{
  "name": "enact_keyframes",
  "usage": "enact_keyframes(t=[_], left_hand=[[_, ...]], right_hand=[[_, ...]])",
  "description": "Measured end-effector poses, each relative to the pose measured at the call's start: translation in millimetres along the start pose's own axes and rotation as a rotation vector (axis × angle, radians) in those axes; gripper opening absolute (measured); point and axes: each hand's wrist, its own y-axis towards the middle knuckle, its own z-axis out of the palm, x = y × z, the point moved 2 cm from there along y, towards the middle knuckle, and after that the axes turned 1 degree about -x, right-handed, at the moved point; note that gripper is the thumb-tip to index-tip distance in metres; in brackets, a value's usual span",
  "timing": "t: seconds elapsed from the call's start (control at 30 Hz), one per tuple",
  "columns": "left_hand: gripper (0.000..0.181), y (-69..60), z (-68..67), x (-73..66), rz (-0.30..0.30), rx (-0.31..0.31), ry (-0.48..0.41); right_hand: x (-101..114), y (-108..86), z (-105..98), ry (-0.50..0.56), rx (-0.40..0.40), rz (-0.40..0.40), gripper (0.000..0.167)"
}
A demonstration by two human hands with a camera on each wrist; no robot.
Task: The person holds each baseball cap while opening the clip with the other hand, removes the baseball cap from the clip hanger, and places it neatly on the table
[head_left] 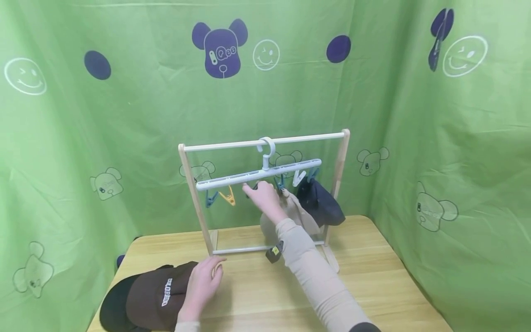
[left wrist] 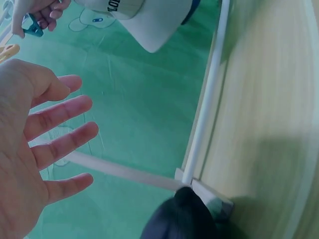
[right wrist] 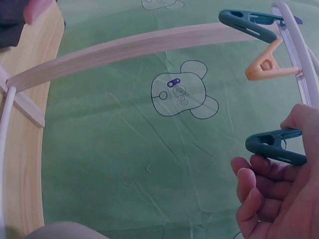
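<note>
My right hand (head_left: 265, 198) pinches a dark teal clip (right wrist: 274, 145) near the middle of the pale hanger bar (head_left: 257, 174). Left of that hand, another teal clip (head_left: 210, 199) and a yellow clip (head_left: 228, 197) hang with nothing in them. Behind my right forearm a beige cap (head_left: 304, 216) hangs from the bar, partly hidden, and a navy cap (head_left: 321, 203) hangs to its right. My left hand (head_left: 203, 283) is held low by a brown cap (head_left: 151, 295) with a black brim; its fingers are spread in the left wrist view. Whether it touches that cap I cannot tell.
A wooden rack (head_left: 195, 198) stands on the wood-grain table (head_left: 249, 286), and the hanger hooks over its top rail (head_left: 228, 145). One white clip (head_left: 298, 178) hangs between the two hung caps. Green printed curtain (head_left: 145, 115) surrounds the table's back and sides.
</note>
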Motion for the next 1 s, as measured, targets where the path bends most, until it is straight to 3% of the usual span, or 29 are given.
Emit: enact_keyframes(t=[0.33, 0.6, 1.0], left_hand=[[0.025, 14.8, 10.9, -4.1, 0.058, -0.010, -0.020], [0.025, 24.6, 16.9, -6.9, 0.027, 0.010, -0.018], [0.024, 34.2, 22.4, -12.8, 0.041, 0.008, -0.046]], right_hand=[[2, -0.8, 0, 0.004, -0.051, -0.028, 0.045], [5, -3.2, -3, 0.000, -0.053, -0.057, 0.042], [6, -9.0, -5, -0.051, -0.093, -0.133, 0.043]])
